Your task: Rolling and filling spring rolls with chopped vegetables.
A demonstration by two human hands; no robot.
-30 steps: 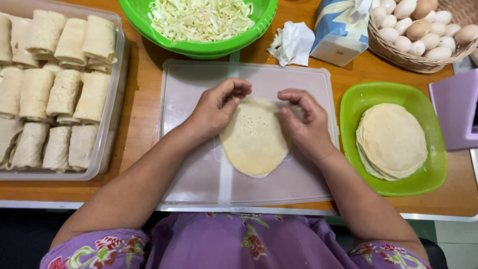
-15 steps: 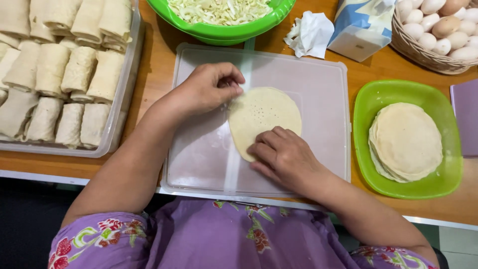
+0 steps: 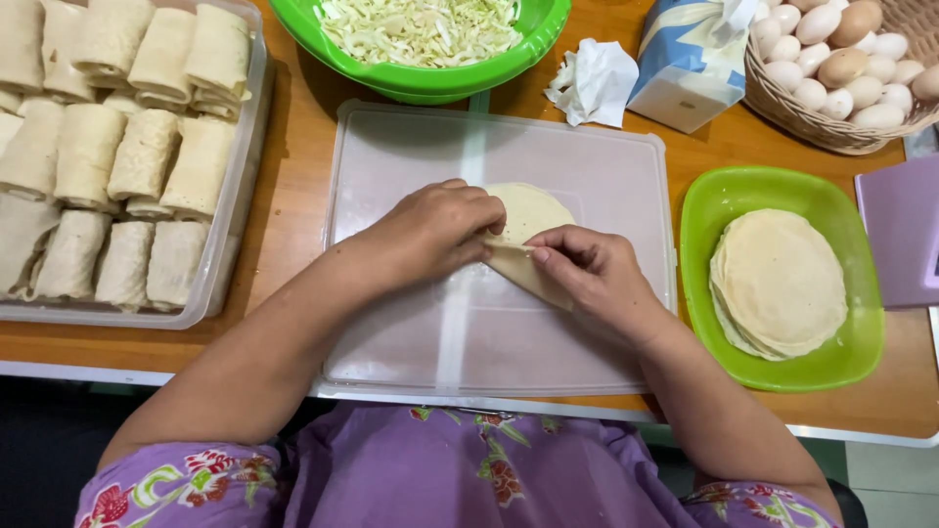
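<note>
A thin round pale wrapper (image 3: pixel 529 217) lies on a translucent plastic lid (image 3: pixel 587 156) used as a work board. My left hand (image 3: pixel 430 230) covers the wrapper's left side and pinches its edge. My right hand (image 3: pixel 592 274) grips the near edge, which is lifted and folded over toward the middle. A stack of the same wrappers (image 3: pixel 778 284) sits in a green oval dish (image 3: pixel 704 210) just right of the board. A green bowl (image 3: pixel 411 83) of shredded cabbage (image 3: pixel 421 24) stands beyond the board.
A clear tray (image 3: pixel 230 244) at the left holds several rolled wrappers (image 3: pixel 147 156). A crumpled tissue (image 3: pixel 592 83), a blue and white carton (image 3: pixel 685 64) and a wicker basket of eggs (image 3: pixel 841 59) stand at the back right. A purple object (image 3: pixel 905 230) sits at the right edge.
The wrapper lay flat with my hands smoothing it. Both hands have since come together on it and its near edge is now folded up.
</note>
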